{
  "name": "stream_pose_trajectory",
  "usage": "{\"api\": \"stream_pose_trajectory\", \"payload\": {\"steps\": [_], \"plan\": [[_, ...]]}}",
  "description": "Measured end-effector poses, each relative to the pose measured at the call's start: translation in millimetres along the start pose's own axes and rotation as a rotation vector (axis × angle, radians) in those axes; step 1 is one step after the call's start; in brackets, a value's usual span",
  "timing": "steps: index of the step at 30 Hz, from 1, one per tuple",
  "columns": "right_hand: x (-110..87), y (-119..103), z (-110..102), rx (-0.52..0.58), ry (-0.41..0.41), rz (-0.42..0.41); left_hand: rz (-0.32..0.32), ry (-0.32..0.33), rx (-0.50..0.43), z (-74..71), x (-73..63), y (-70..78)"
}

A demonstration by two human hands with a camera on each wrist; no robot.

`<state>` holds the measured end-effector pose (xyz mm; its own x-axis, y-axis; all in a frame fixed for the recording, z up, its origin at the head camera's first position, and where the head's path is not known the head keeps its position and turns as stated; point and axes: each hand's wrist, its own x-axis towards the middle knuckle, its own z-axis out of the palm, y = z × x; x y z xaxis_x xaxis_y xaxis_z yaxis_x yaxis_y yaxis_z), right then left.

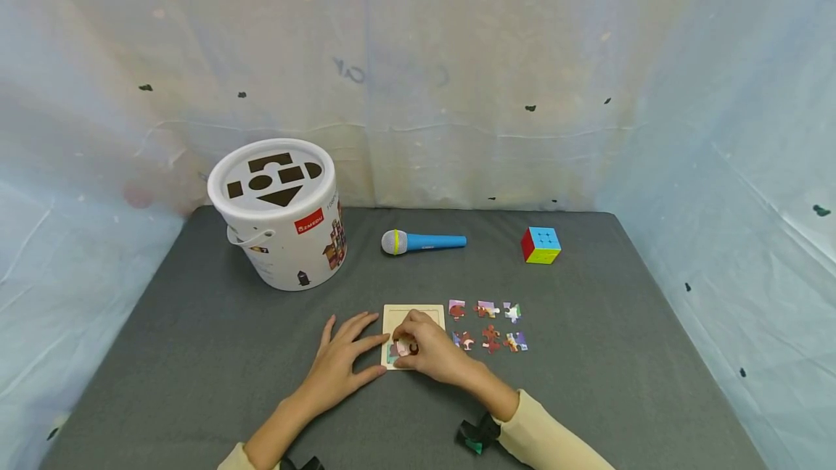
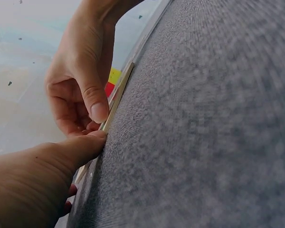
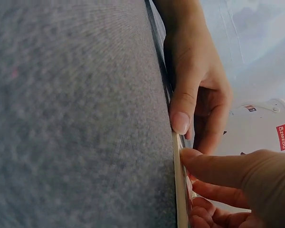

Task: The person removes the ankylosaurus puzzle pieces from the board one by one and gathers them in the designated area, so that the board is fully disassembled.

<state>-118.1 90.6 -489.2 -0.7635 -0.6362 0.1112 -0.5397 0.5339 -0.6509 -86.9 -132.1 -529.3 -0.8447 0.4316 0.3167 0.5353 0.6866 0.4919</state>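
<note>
A small wooden puzzle tray (image 1: 413, 308) lies on the table with a few puzzle pieces (image 1: 395, 351) in its lower left part. My left hand (image 1: 339, 363) has its fingers spread, thumb and index fingertip at the tray's left edge. In the left wrist view, the left thumb (image 2: 85, 145) rests against the tray's side (image 2: 119, 95). Over the tray, my right hand (image 1: 431, 350) pinches a puzzle piece (image 1: 403, 347) between thumb and fingers, low against the tray; the hand partly covers it. More loose puzzle pieces (image 1: 490, 337) lie in two rows right of the tray.
A white lidded bucket (image 1: 277, 252) with shaped holes stands at the back left. A blue toy microphone (image 1: 434, 241) lies behind the tray, and a puzzle cube (image 1: 542, 245) sits at the back right. A grey cloth (image 1: 620, 368) covers the table; pale sheeting hangs around it.
</note>
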Motion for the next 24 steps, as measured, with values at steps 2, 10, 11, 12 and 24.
{"api": "stream_pose_trajectory", "payload": {"steps": [2, 10, 11, 12, 24], "plan": [[-0.2, -0.6, 0.7, -0.023, 0.004, -0.004, -0.002, 0.001, -0.003, 0.0, 0.0, 0.1], [-0.3, -2.0, 1.9, -0.001, 0.016, -0.036, 0.004, 0.009, 0.004, 0.5, 0.3, -0.2], [-0.5, -1.8, 1.8, 0.011, 0.014, -0.037, 0.005, 0.011, 0.003, 0.5, 0.4, -0.2], [-0.8, -1.4, 1.8, 0.021, 0.012, -0.036, 0.006, 0.012, 0.003, 0.4, 0.5, -0.2], [-2.2, -1.7, 0.1, 0.114, -0.015, -0.020, -0.008, 0.010, -0.005, 1.9, -0.7, -1.3]]}}
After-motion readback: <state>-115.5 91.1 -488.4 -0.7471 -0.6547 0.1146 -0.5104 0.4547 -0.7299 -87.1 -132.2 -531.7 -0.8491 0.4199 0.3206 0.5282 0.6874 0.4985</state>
